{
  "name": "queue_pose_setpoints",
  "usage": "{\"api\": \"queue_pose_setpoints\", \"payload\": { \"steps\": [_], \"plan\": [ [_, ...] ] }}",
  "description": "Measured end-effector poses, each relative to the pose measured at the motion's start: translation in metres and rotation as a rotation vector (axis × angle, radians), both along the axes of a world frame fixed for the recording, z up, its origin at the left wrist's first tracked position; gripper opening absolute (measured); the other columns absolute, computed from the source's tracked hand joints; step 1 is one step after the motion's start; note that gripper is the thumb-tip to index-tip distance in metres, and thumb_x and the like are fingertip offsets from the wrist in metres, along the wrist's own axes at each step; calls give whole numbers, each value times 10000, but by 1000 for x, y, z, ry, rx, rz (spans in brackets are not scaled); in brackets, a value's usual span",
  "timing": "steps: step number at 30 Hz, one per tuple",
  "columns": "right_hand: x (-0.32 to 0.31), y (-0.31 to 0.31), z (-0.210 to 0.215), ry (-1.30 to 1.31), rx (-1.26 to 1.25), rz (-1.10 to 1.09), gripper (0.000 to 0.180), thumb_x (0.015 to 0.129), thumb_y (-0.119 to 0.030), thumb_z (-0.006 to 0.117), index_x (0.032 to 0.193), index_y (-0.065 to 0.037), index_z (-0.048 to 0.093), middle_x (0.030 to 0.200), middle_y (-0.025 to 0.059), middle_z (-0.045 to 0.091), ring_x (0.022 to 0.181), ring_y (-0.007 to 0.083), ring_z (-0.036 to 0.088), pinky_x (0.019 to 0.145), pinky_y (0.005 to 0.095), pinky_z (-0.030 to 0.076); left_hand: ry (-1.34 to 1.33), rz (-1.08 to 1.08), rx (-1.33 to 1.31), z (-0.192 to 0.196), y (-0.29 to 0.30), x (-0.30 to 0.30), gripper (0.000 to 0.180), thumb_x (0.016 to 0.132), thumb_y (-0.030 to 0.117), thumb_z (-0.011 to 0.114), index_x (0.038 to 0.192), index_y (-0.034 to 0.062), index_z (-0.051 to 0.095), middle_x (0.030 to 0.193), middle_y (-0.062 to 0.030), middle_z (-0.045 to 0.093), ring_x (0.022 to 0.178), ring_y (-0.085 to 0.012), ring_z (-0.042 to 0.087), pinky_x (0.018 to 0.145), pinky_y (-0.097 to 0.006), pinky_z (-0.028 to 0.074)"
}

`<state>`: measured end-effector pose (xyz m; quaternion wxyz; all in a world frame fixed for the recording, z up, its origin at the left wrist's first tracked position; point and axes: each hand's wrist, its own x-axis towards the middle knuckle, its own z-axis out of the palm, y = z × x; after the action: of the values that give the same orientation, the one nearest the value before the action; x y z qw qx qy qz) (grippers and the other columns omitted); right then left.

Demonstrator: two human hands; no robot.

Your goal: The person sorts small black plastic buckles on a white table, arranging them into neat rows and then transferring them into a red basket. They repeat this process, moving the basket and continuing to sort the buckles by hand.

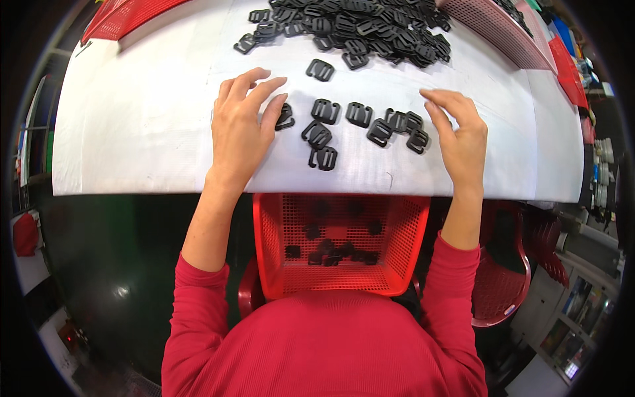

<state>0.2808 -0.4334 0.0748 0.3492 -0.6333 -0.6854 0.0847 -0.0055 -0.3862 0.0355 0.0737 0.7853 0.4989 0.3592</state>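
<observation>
Red mesh basket (397, 264) sits closest, on the lap at the table edge, with a few black plastic buckles (331, 253) lying on its floor. Just beyond it, at 12 o'clock on the white table (132, 132), a loose scatter of the same flat slotted buckles (360, 114) lies between the two hands. They look light, stiff and smooth, likely to skate on the tabletop, so a pinch across the outer frame or a fingertip hooked through a slot should hold best. At 10 o'clock the left hand (239, 132) rests palm-down, fingers spread, their tips touching one buckle (285, 118). At 2 o'clock the right hand (461, 135) hovers with fingers slightly curled and apart, clamped on nothing. Farther out at 12 o'clock lies a big heap of buckles (350, 26), with red trays (489, 26) at the far corners.
</observation>
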Motion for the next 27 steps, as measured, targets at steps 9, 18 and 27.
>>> {"api": "queue_pose_setpoints", "payload": {
  "steps": [9,18,27],
  "plan": [
    [-5,-25,-35,-311,57,99,282,788,-177,739,1066,-135,718,1167,-13,667,1163,218,555,1060,530,338,234,-400,63,-5,-39,77,354,843,189,693,1178,82,655,1266,-40,595,1258,-276,486,1037,-540,356],
    [-8,7,-41,-119,42,56,136,851,-156,687,974,-117,731,926,15,708,990,209,621,1075,510,329,54,-108,-97,0,-56,29,387,840,14,657,1212,121,667,1302,-78,605,1336,-295,470,1113,-538,285],
    [8,-32,-46,-10,154,-89,201,832,-173,704,1026,-128,734,1068,52,670,1082,284,584,1039,558,351,242,-154,-69,-20,-90,28,360,867,135,668,1224,168,680,1396,-63,543,1384,-304,403,1158,-575,156]
  ]
}}
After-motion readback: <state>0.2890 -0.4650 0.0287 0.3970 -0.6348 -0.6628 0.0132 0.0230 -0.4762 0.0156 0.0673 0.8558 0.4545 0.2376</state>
